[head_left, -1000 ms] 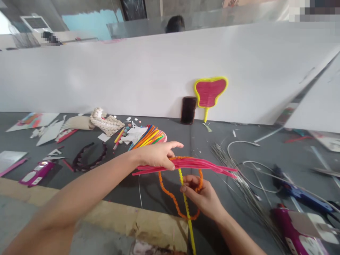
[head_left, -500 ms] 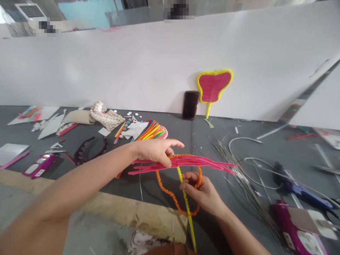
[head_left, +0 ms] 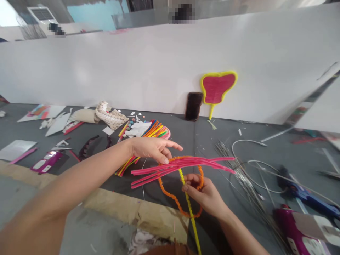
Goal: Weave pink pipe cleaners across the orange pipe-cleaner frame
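My right hand [head_left: 203,194] is closed in a pinch on a pipe-cleaner frame, at its twisted yellow stem [head_left: 189,203] and the side of its orange loop [head_left: 170,194]. Across the top of the loop lie several pink pipe cleaners [head_left: 188,163], their left ends fanned apart. My left hand [head_left: 154,148] is above their left part, index finger stretched out and thumb tip close to or touching them; it grips nothing that I can see. The stem's lower end runs down toward me.
A pink-and-yellow fan-shaped piece [head_left: 219,86] and a phone [head_left: 193,106] lean on the white partition [head_left: 132,71]. Coloured pipe cleaners [head_left: 156,129] lie behind my left hand. Metal wires [head_left: 244,184], a blue glue gun [head_left: 305,194] and a purple power strip [head_left: 289,226] are at right.
The pink pipe cleaners have spread at their left ends, and my left thumb has lifted from across them. My right hand keeps its pinch. The view has shifted slightly.
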A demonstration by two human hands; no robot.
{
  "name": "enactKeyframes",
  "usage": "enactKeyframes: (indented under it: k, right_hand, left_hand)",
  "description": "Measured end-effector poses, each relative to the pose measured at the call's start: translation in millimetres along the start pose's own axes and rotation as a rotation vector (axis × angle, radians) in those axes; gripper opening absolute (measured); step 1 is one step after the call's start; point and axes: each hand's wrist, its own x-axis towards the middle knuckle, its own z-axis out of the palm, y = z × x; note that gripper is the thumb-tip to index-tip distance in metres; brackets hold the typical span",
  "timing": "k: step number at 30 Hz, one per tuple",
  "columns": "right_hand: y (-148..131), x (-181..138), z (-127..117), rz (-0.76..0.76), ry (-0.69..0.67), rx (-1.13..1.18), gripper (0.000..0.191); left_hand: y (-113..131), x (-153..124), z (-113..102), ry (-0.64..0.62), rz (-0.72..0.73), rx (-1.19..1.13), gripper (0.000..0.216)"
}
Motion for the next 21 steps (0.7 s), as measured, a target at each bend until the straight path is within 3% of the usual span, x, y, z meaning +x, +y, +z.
enactKeyframes:
  k: [5, 13, 21]
  right_hand:
    - [0, 1, 0, -0.011, 0.01, -0.012, 0.034]
    - [-1, 2, -1, 0.005, 0.022, -0.005, 0.037]
    - [-4, 1, -2, -0.007, 0.051, -0.035, 0.037]
  left_hand:
    - [-7, -1, 4, 0.083, 0.036, 0.056, 0.08]
    - [-15, 0, 7, 0.108, 0.095, 0.041, 0.073]
    - [-8, -10, 17, 0.17, 0.059, 0.026, 0.071]
